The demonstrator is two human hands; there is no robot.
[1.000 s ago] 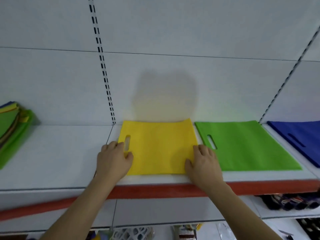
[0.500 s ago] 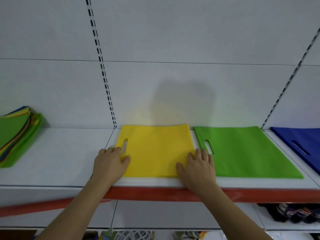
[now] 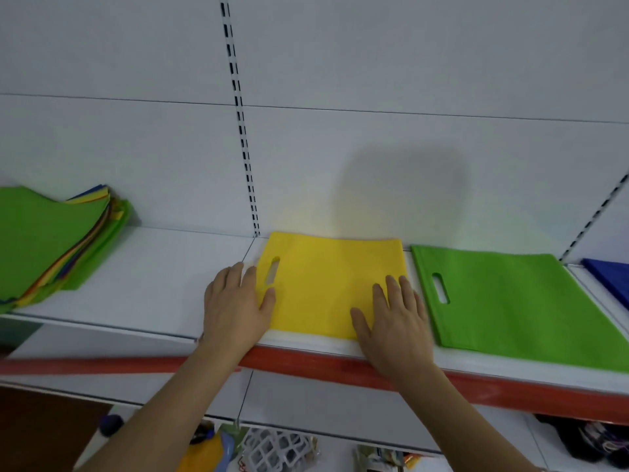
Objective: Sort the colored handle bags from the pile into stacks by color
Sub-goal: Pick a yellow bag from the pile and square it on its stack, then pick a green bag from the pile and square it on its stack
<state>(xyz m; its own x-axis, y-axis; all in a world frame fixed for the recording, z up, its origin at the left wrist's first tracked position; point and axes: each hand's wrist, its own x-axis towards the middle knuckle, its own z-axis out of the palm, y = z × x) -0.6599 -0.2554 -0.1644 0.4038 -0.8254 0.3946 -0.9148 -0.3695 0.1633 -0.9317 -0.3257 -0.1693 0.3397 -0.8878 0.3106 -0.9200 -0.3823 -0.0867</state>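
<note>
A yellow handle bag (image 3: pixel 326 284) lies flat on the white shelf (image 3: pixel 163 277), its cut-out handle toward the left. My left hand (image 3: pixel 235 304) rests flat on its left edge beside the handle slot. My right hand (image 3: pixel 394 318) presses flat on its front right corner. To the right lies a green handle bag (image 3: pixel 517 301), and a blue bag (image 3: pixel 609 277) shows at the far right edge. The mixed pile of colored bags (image 3: pixel 51 243), green on top, sits at the far left of the shelf.
The shelf has a red front strip (image 3: pixel 340 366) and a white back panel with slotted uprights (image 3: pixel 243 137). Bare shelf lies between the pile and the yellow bag. Below, a lower shelf holds a white basket (image 3: pixel 275 451) and assorted small goods.
The view has swung left, showing more of the pile and less of the blue bag. Both hands stay flat on the yellow bag; my right hand has slid slightly inward along its front edge.
</note>
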